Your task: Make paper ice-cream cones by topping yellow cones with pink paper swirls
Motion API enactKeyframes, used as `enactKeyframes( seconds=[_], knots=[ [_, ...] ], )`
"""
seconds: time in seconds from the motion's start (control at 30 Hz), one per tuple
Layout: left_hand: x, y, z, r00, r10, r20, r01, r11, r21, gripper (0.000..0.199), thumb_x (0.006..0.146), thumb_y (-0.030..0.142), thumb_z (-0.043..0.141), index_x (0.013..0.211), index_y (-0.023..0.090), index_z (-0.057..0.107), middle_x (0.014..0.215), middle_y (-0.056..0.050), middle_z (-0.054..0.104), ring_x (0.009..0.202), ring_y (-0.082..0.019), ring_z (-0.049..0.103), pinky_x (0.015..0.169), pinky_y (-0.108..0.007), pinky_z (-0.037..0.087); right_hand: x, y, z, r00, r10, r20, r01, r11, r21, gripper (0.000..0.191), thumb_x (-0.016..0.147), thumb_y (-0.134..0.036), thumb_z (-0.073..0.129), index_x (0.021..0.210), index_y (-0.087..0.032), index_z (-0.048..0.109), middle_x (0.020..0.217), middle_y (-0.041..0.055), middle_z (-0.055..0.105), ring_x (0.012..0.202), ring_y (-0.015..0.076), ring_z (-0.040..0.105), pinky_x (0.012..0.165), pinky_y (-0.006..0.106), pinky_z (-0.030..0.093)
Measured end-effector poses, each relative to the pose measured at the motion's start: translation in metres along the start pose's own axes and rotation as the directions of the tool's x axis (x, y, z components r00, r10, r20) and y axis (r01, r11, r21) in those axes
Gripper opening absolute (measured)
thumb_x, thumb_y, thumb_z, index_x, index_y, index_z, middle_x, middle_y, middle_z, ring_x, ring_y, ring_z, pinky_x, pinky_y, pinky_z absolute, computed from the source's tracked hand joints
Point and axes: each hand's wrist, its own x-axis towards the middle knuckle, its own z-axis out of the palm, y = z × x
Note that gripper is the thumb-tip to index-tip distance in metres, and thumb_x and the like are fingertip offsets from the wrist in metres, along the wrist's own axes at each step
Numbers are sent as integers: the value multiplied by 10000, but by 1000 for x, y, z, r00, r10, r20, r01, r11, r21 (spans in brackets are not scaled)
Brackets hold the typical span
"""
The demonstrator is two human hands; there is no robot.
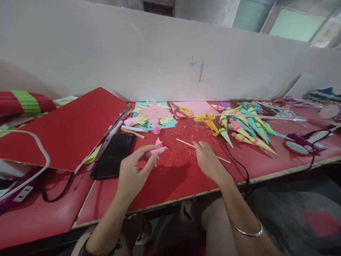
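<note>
A small folded piece of pink paper (159, 150) is pinched between the thumb and fingers of my left hand (135, 170), just above the red table. Another pointed pink scrap (159, 141) shows right behind it. My right hand (206, 158) has its fingers closed on a thin wooden stick (223, 159), which lies slantwise low over the tabletop. Both ends of the stick stand out past the hand. A pink pom-pom (156, 129) sits beyond my left hand, near a pile of cut pink, yellow and blue paper (154, 113).
Beyond my right hand lie a yellow glue gun (209, 122), its cord hanging over the edge, and several paper cones (247, 124). Scissors (183, 112) rest at the back. To the left are a black phone (114, 156), pens and a red board (80, 131).
</note>
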Motion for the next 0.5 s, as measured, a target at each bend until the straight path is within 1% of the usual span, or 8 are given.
enactKeyframes(
  seconds=[0.07,0.13,0.17,0.23,0.3,0.37,0.43,0.5],
  knots=[
    [-1,1,1,998,49,34,-52,995,86,198,805,288,509,933,182,616,711,16,653,553,-83,595,549,-175,465,1,-1,2,999,29,-27,-31,998,-54,468,814,-18,261,1261,-42,398,1101,193,520,1041,287,441,863,445,373],
    [-1,2,2,995,87,42,-92,983,159,203,804,300,502,926,190,622,735,15,667,561,-81,596,569,-174,465,2,-4,2,993,54,-101,-58,998,-33,444,821,-60,308,1252,-80,412,1111,181,517,1041,305,433,864,492,352],
    [-1,2,3,994,101,44,-108,975,195,205,803,306,497,920,193,623,728,19,669,560,-81,594,573,-173,464,2,-7,1,988,57,-146,-54,998,24,416,828,-96,340,1234,-106,430,1109,166,522,1046,305,433,876,503,336],
    [-2,2,4,990,131,56,-142,952,272,212,805,314,484,921,199,620,702,26,670,566,-88,598,577,-175,461,2,-14,1,975,59,-214,-3,968,249,341,842,-189,393,1173,-156,471,1061,123,549,1017,270,467,892,467,339],
    [-3,0,6,981,177,82,-195,917,347,220,812,313,469,937,200,611,707,19,680,595,-105,613,585,-188,459,0,-23,2,981,63,-183,52,825,563,288,848,-284,418,1111,-190,489,949,72,577,893,202,533,833,368,404],
    [-3,-3,8,964,238,117,-266,876,402,217,819,290,456,942,191,604,766,-6,695,634,-124,629,603,-209,458,-2,-32,3,997,61,-56,9,597,802,305,831,-348,447,1096,-200,479,891,44,570,786,156,554,724,292,446],
    [-4,-5,10,943,293,159,-333,840,429,207,823,259,442,933,186,602,814,-26,699,655,-136,635,613,-224,458,-4,-39,6,999,37,31,-44,415,909,322,806,-354,485,1094,-210,467,896,32,549,750,135,548,664,259,452],
    [-4,-6,12,924,330,195,-383,819,428,198,828,239,433,921,188,600,810,-28,696,651,-139,634,615,-233,459,-4,-44,8,998,28,56,-62,301,952,316,783,-328,520,1075,-217,473,908,27,532,753,125,543,651,244,449]
  ],
)
